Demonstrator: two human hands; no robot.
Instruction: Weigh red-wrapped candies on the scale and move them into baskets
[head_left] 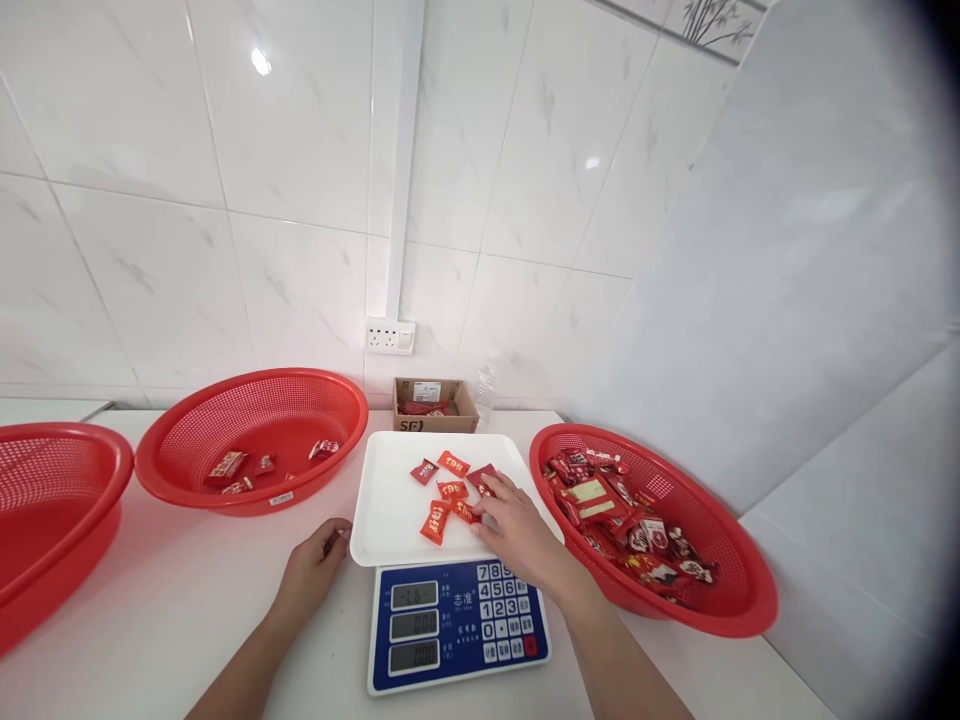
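Note:
A white tray [390,500] sits on a blue electronic scale [457,625]. Several red candy packets [444,490] lie on the tray. My right hand [514,525] rests on the tray's right side, fingers spread flat and touching the nearest packets. My left hand [315,565] lies on the table just left of the tray's front corner, fingers loosely curled with nothing seen in them.
A red basket [720,600] full of mixed candy stands at the right. Another red basket [247,440] with a few packets is at the left, a third red basket [52,520] at far left. A small cardboard box [435,405] sits by the tiled wall.

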